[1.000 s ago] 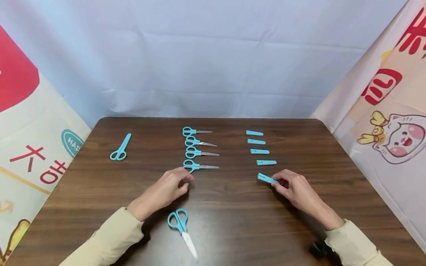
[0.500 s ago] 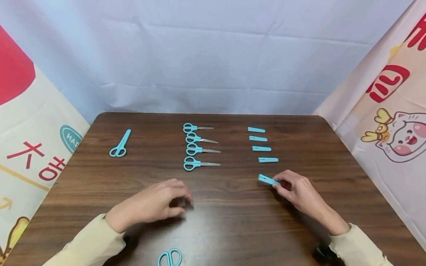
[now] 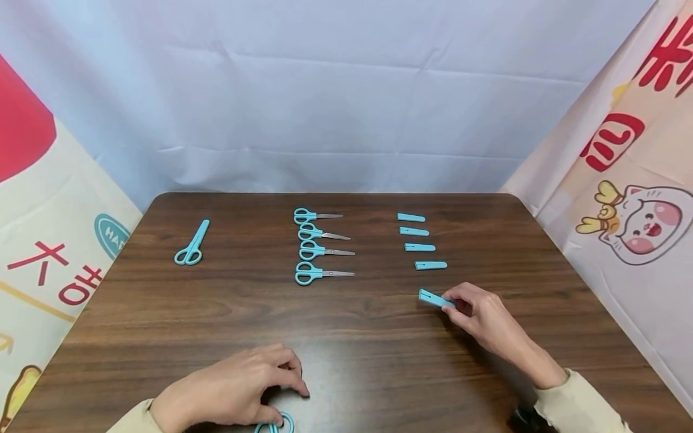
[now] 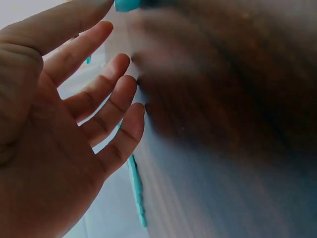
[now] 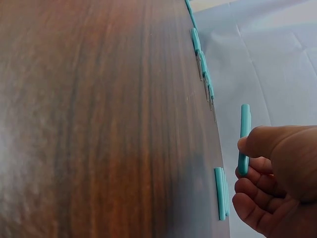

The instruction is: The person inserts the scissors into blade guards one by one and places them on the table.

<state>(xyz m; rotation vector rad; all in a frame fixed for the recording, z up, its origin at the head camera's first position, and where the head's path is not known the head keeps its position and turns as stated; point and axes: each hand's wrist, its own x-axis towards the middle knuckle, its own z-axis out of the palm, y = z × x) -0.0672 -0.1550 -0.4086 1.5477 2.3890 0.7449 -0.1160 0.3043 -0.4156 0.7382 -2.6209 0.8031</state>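
Near the front edge of the table in the head view, my left hand (image 3: 238, 385) is over a pair of scissors with light blue handles (image 3: 289, 423). Its thumb tip overlaps a finger loop, while the other fingers spread loosely, as the left wrist view shows beside a bit of blue handle (image 4: 127, 5). Most of those scissors lie outside the head view. My right hand (image 3: 484, 316) pinches the closed end of a light blue scissors cover (image 3: 431, 297) between thumb and fingers. The cover's slotted end points left; the right wrist view shows the cover (image 5: 245, 119) raised.
Several bare-bladed scissors (image 3: 308, 273) lie in a column mid-table, blades pointing right. Several loose covers (image 3: 431, 265) form a column to their right. One covered pair of scissors (image 3: 192, 243) lies at the far left of the wooden table (image 3: 368, 331). White cloth hangs behind.
My left hand has moved back toward the front edge, from beside the scissors column down to the near scissors. My right hand keeps pinching the cover in about the same place.
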